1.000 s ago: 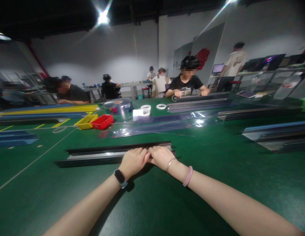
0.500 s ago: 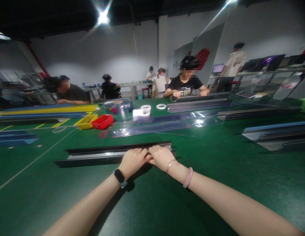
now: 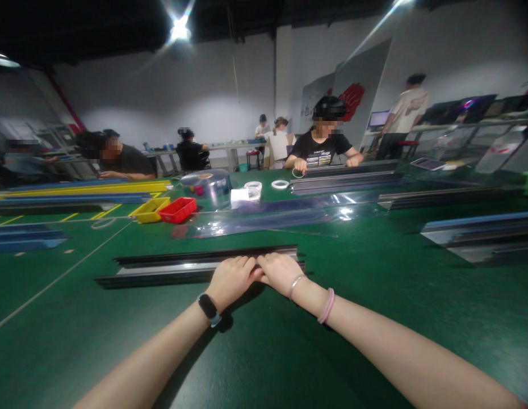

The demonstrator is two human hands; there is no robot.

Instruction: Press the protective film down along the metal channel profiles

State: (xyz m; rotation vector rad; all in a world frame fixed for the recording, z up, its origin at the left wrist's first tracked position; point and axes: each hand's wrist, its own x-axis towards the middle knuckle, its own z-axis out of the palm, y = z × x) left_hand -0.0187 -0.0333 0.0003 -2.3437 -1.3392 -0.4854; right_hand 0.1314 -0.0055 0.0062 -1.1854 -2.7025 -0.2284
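Note:
A long black channel-shaped profile (image 3: 162, 279) with a pale strip along its inside lies across the green table (image 3: 255, 352). My left hand (image 3: 232, 279), below a dark wristwatch, bends its fingers over the profile's near edge towards its right end. Right beside it, my right hand (image 3: 277, 274) is closed at the same edge, its fingertips close against those of the left. The hands cover that part of the profile, so what the fingertips pinch is hidden. The profile's left end and far wall stay visible.
Beyond the profile lie clear plastic strips (image 3: 285, 218), a red bin (image 3: 179, 210), a yellow bin (image 3: 151, 210), a clear film roll (image 3: 215, 187) and a white ring (image 3: 280, 184). Blue-edged profiles (image 3: 481, 233) lie at right. A person (image 3: 326, 142) works opposite at more profiles.
Both hands stay at the same place on the black profile, which has not visibly moved. The view has shifted very slightly.

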